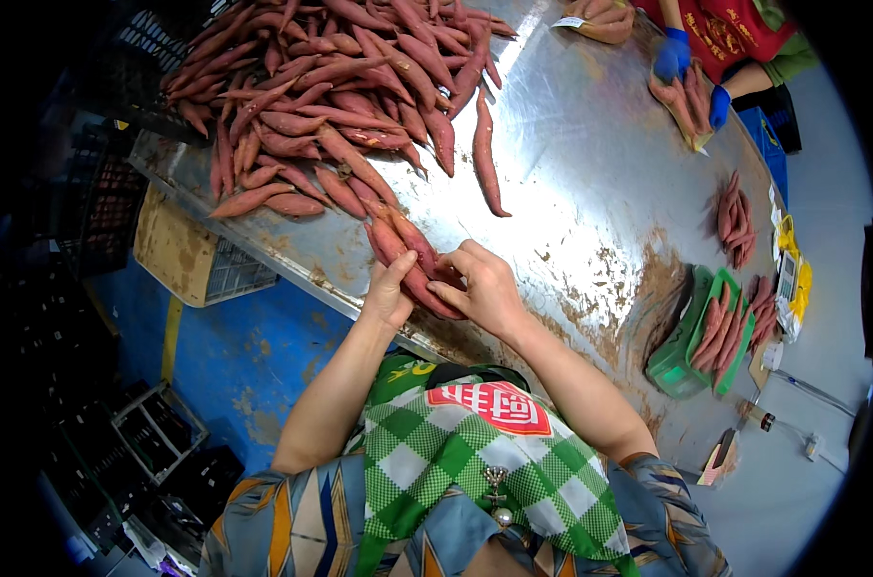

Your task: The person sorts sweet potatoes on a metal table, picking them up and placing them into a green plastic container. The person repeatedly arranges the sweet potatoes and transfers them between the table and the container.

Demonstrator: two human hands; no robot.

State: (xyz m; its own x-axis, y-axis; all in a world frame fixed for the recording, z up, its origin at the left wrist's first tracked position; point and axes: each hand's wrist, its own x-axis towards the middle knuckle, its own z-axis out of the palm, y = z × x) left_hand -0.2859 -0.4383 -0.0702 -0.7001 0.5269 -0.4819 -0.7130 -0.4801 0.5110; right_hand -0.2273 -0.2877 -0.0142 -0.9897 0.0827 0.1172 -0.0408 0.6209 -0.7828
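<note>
Several red-skinned sweet potatoes (411, 260) lie side by side between my hands, just above the near edge of the metal table (552, 159). My left hand (393, 292) grips the bunch from the left, its thumb on top. On the right, my right hand (483, 285) has its thumb and curled fingers closed around the bunch's lower part. Beyond them spreads a large pile of sweet potatoes (335, 94), close to the far end of the bunch. One long sweet potato (485, 155) lies apart, right of the pile.
Green plastic trays (678, 360) with sweet potatoes stand at the right, near a small bunch (736, 220) and a scale (788, 278). A co-worker's blue-gloved hands (673, 54) hold bagged sweet potatoes at the upper right. Dark crates (105, 195) and a soiled beige crate (177, 245) stand left of the table.
</note>
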